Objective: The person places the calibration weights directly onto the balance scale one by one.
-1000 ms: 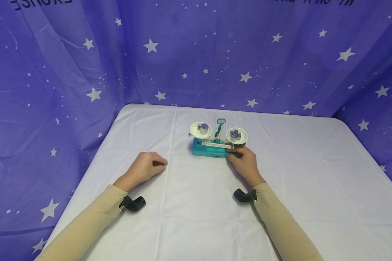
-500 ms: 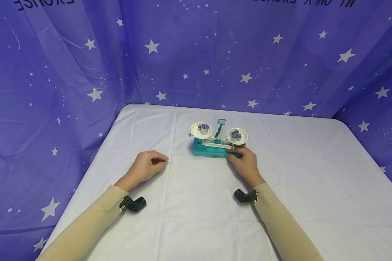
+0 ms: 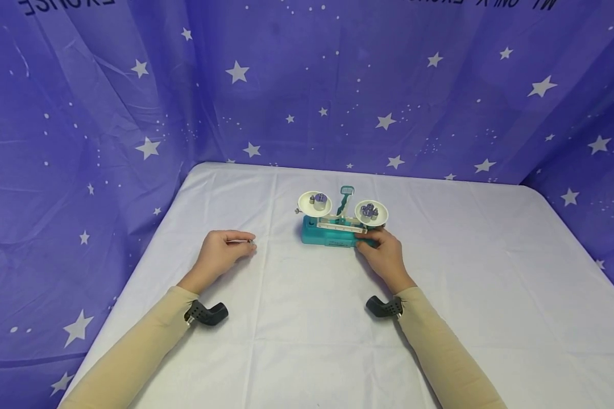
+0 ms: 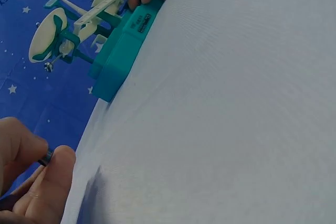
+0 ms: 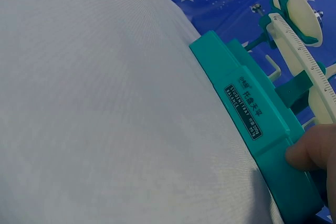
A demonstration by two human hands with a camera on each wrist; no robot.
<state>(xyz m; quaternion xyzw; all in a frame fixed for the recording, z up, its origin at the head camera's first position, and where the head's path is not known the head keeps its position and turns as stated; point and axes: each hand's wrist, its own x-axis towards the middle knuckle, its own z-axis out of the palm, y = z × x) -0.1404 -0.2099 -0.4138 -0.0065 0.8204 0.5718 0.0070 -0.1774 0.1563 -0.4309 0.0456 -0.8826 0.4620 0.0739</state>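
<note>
My left hand (image 3: 219, 253) pinches a small metal weight (image 4: 47, 157) between thumb and fingertips, to the left of a teal tray balance (image 3: 321, 234). At the balance's right end, my right hand (image 3: 385, 257) grips the base, its thumb (image 5: 307, 153) against the front. The rest of that hand is mostly out of the right wrist view. On the left white pan (image 3: 305, 209) stand a large weight (image 3: 320, 202) and a small weight (image 3: 312, 200). Several metal weights (image 3: 369, 212) cluster on the right white pan (image 3: 382, 218).
A white cloth (image 3: 307, 318) covers the table under both hands. Behind and beside it hangs a purple-blue curtain (image 3: 307, 85) with white stars. Black wrist mounts (image 3: 210, 313) stick out inward from both sleeves.
My left hand has shifted slightly left and away from me, its fingers a bit straighter, still pinching the small weight. The right hand and the balance have stayed put.
</note>
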